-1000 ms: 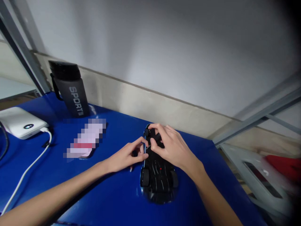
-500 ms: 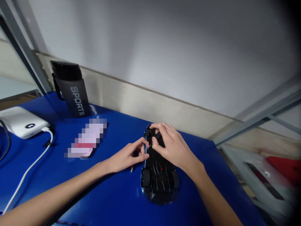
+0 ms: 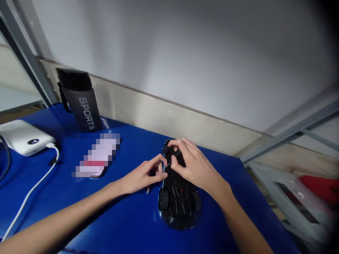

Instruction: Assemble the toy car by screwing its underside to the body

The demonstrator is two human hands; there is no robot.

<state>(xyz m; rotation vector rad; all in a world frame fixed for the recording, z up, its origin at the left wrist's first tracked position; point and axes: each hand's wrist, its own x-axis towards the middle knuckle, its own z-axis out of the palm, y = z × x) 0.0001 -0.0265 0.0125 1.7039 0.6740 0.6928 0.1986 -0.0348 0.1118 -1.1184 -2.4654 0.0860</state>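
Observation:
A toy car [image 3: 182, 197] lies upside down on the blue table, showing its black underside, wheels and a small red dot. My right hand [image 3: 194, 160] arches over its far end, thumb and fingers bent around a small black ribbed handle with a thin shaft, which looks like a short screwdriver [image 3: 178, 152]. The shaft slants toward the car's left side. There, my left hand [image 3: 148, 174] has its fingers curled, with index finger and thumb against the car's edge near the shaft's tip. Something dark shows between the left fingers; I cannot make it out.
A dark SPORT bottle [image 3: 83, 100] stands at the back left by the wall. Nearer lie a phone [image 3: 99, 157] with a blurred screen and a white power bank [image 3: 29, 135] with a white cable [image 3: 34, 187]. Metal frame bars [image 3: 293, 134] rise at the right.
The black ribbed handle has turned a little between my right fingers. Both hands and the toy car stay in nearly the same place.

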